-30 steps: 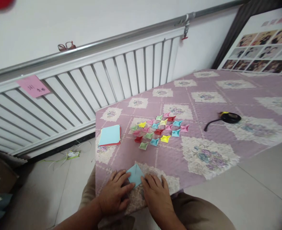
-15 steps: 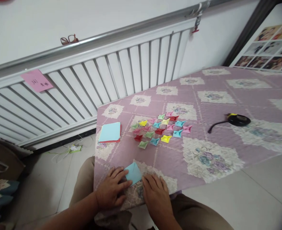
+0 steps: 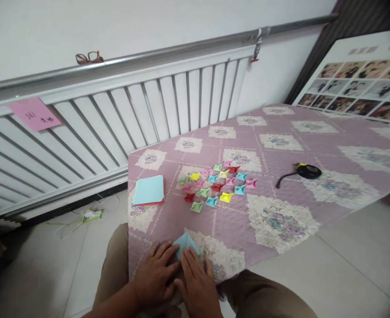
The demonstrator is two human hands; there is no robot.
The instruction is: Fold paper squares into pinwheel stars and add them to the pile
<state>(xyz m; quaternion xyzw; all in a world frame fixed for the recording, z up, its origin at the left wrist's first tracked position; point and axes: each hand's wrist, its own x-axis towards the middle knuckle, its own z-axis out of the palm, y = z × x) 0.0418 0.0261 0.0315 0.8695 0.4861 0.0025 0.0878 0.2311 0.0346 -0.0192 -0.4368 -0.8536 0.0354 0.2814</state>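
A folded light-blue sheet of origami paper (image 3: 185, 241) lies near the table's front edge, creased down its middle. My left hand (image 3: 157, 270) rests flat at its left side, fingers spread and fingertips touching the paper's edge. Across the paper's lower part lies my right hand (image 3: 196, 276), fingers stretched out and pressing down; that part of the sheet is hidden under it. Beyond the hands stand several small folded paper boats (image 3: 217, 187) in pink, red, yellow, green and blue. A stack of square paper (image 3: 149, 190), blue on top with red beneath, sits to the left.
The table wears a purple flowered cloth (image 3: 230, 225). A black and yellow tape measure (image 3: 309, 171) with a strap lies to the right. Behind the table runs a white radiator (image 3: 181, 104), with glasses (image 3: 89, 58) on its pipe. A photo board (image 3: 357, 84) leans at the back right.
My right hand has moved left from the paper's right corner onto its lower part. My left hand stays at the left edge. The view has shifted slightly.
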